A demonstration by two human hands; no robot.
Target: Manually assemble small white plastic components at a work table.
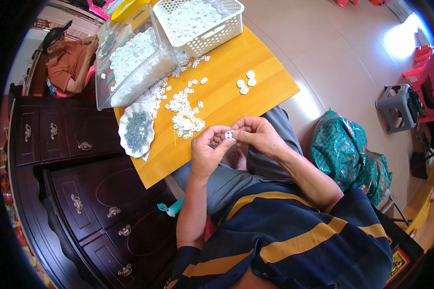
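Above my lap, at the table's near edge, a small white plastic piece with dark holes (229, 135) sits between both my hands. My left hand (207, 150) pinches it with thumb and fingertips. From the other side, the thumb and fingers of my right hand (259, 136) close on its edge. Similar loose white pieces (187, 115) lie scattered on the table just beyond my left hand. A white scalloped dish (149, 138) to their left holds a heap of small grey metal parts (137, 128), too fine to name. Several white pieces (244, 90) are grouped apart on the right.
A clear bin (101, 96) and a white perforated basket (217, 41), both full of white pieces, stand at the yellow table's (267, 58) far side. Dark drawers (72, 207) flank the left. Green bags (335, 144) and a grey stool (398, 108) are right; another person (65, 62) sits far left.
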